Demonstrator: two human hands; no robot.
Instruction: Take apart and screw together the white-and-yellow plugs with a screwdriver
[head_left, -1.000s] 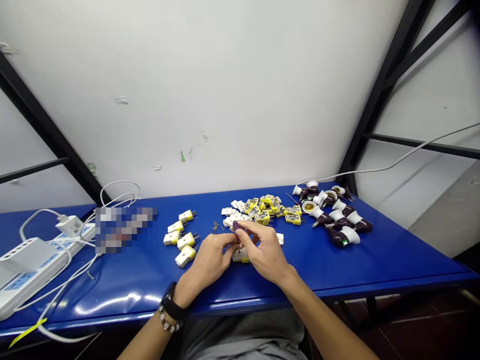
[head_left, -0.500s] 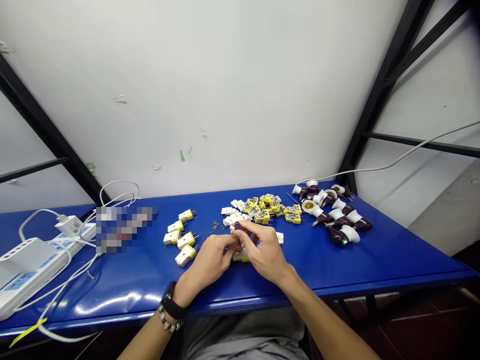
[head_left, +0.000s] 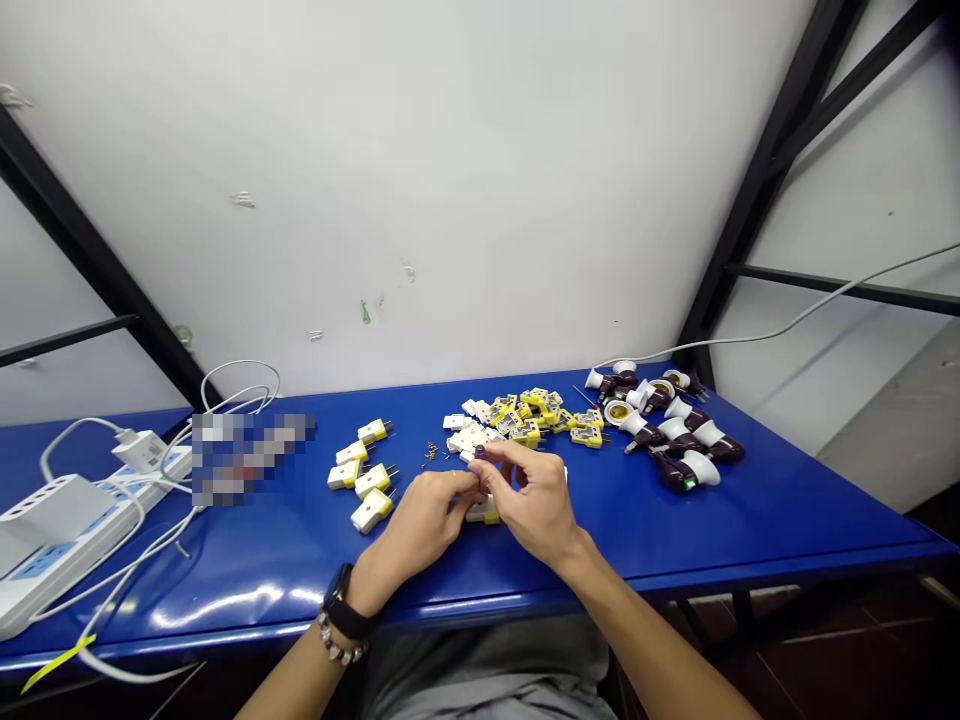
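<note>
My left hand (head_left: 424,520) and my right hand (head_left: 536,505) meet over the blue table (head_left: 262,560), fingers curled around a yellow and white plug (head_left: 484,514) standing on the table. The right hand pinches the dark purple handle of a small screwdriver (head_left: 480,453) held upright over the plug. The left fingers press against the plug's side. Several finished yellow and white plugs (head_left: 360,480) lie just left of my hands. A few tiny screws (head_left: 431,452) are scattered beyond them.
A pile of open yellow and white plug parts (head_left: 525,418) lies behind my hands. Several maroon and white lamp sockets (head_left: 667,430) sit at the right. A white power strip (head_left: 52,530) with chargers and cables lies at the left. A blurred patch (head_left: 247,455) is beside it.
My right hand has shifted slightly to the right and turned a little on the screwdriver handle. The left hand and the plug stay in place.
</note>
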